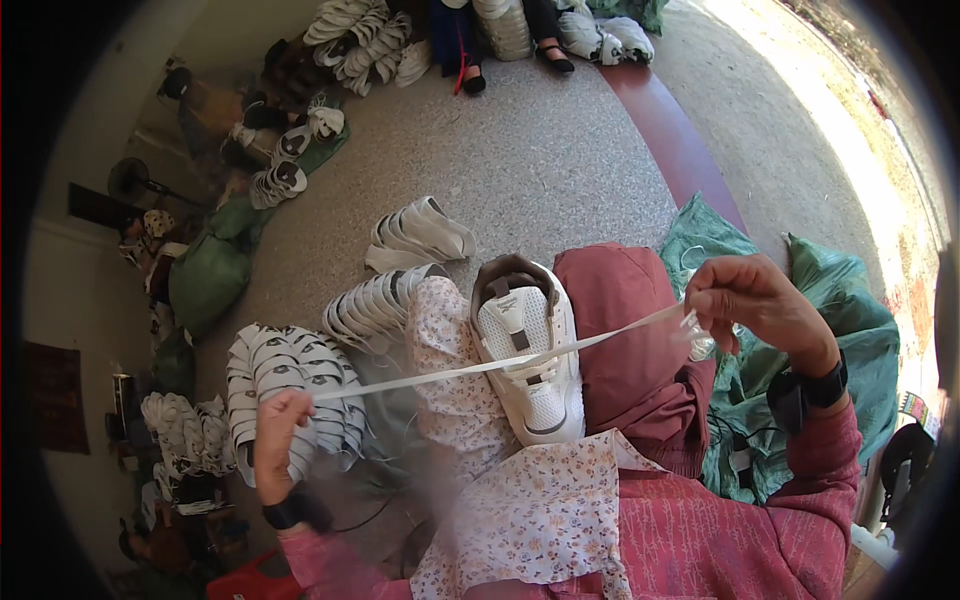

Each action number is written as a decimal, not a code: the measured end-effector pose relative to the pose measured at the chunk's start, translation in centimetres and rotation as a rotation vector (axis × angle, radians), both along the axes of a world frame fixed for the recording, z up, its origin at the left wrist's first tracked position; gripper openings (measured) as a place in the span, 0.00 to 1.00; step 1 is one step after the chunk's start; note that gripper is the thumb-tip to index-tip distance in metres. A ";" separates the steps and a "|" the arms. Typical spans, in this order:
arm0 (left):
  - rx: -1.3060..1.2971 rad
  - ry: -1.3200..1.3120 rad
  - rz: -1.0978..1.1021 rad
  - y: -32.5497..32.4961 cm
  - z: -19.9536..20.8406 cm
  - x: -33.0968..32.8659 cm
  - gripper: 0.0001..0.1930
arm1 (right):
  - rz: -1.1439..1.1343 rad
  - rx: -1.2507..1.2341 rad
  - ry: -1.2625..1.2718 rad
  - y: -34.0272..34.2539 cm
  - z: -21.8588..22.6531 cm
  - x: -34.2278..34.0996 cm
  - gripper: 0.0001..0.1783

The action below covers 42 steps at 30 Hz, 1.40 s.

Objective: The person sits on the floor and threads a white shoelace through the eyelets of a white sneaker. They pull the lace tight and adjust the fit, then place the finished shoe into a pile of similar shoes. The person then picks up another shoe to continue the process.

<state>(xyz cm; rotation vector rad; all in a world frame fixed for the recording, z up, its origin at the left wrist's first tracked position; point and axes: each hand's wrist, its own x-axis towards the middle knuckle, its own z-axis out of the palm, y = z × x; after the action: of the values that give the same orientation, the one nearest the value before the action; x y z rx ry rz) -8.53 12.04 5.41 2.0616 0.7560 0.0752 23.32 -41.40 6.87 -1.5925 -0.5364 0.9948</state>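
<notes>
Over the lap, I have both hands holding a white lace (430,379) taut.
Left hand (281,425) pinches it between thumb and fingers; right hand (755,303), held higher in view, pinches it too. Lace crosses over a white shoe (510,318), set between floral cloth (447,330) and maroon cloth (622,305). Left: stacked pale shoe uppers (285,365); right: green sacking (845,340).

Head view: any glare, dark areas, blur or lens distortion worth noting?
In the head view, the sunlit ground at upper right is blown out; the wall at left sits dim; the fisheye curves the maroon strip and blackens the corners; a hazy smear softens the left sleeve; the shoe and white lace read clearly.
</notes>
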 end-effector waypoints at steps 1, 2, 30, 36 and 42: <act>0.341 0.066 -0.135 -0.8 -1.3 0.6 0.09 | -0.062 -0.025 0.002 -0.1 -0.7 0.4 0.10; 0.679 0.131 -0.268 -2.2 -2.4 1.3 0.09 | -0.075 -0.030 -0.004 0.0 -1.3 0.5 0.10; 0.282 -0.502 -0.787 -19.2 -4.9 19.0 0.08 | -0.396 -0.195 -0.271 -0.8 -9.5 2.0 0.11; 0.147 -0.378 -0.704 -21.9 -5.1 18.9 0.06 | -0.268 0.051 -0.132 4.9 -8.7 -1.2 0.10; 0.057 -0.107 -0.729 -22.0 -4.3 19.7 0.07 | 0.044 0.012 -0.258 8.8 -8.7 -4.2 0.09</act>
<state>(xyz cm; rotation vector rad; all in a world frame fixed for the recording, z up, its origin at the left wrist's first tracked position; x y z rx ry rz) 11.16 -10.00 1.11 2.2464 -0.0921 -0.2032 19.11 -32.62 -1.88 -1.7153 -0.7549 0.8213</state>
